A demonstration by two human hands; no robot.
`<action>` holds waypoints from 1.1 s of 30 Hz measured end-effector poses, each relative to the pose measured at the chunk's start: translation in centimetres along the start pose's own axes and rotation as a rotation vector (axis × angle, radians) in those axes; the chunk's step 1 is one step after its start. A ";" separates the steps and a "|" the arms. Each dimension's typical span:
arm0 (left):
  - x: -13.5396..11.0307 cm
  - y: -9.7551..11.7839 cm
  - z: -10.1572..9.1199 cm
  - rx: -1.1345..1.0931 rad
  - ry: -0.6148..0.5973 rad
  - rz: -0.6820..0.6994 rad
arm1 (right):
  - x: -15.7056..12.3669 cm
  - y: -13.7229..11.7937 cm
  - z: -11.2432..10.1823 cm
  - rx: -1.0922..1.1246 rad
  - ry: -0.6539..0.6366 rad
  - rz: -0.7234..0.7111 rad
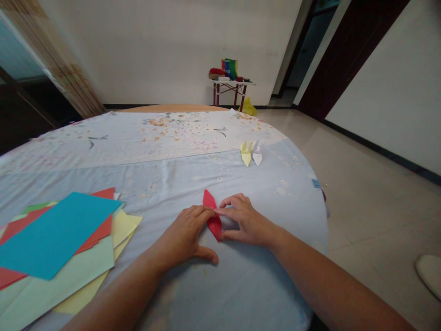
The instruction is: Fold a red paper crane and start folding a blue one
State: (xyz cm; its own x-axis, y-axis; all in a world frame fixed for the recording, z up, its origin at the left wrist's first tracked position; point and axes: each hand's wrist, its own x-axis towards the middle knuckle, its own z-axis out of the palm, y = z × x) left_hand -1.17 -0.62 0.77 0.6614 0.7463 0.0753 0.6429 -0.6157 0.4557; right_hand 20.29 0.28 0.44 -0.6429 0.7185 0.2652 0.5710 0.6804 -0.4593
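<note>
Both hands [189,227] — touching folded red paper [215,225]

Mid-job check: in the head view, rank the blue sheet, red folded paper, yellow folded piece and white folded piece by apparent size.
1. Blue sheet
2. Red folded paper, partly hidden
3. Yellow folded piece and white folded piece: too alike to rank, both farther from the camera

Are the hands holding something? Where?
The left hand touches the red paper at its middle; the right hand, middle and near end. Whether it's pinched, I can't tell.
</note>
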 end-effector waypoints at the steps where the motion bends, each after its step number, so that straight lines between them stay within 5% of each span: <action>1: -0.1 -0.2 0.0 -0.017 0.004 -0.004 | -0.2 -0.2 -0.2 -0.011 0.012 -0.020; 14: -0.5 -0.4 -0.3 0.078 -0.026 -0.074 | -0.9 -3.1 -0.6 -0.244 -0.228 -0.103; 24: -0.4 -0.2 -0.4 0.099 -0.024 -0.026 | -1.2 -3.1 -1.8 -0.064 -0.211 -0.185; 29: -0.1 0.5 -0.3 0.154 0.012 -0.039 | 2.3 -0.4 -1.4 -0.121 0.049 0.054; 33: -0.3 1.3 0.6 0.297 0.014 -0.081 | 3.9 1.1 0.4 -0.258 -0.052 0.055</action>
State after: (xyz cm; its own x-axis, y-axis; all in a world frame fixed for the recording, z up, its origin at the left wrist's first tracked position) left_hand -0.31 -1.78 0.85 0.5991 0.7982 0.0620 0.7796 -0.5993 0.1818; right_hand 18.24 3.78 0.61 -0.6288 0.7516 0.1991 0.7127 0.6595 -0.2390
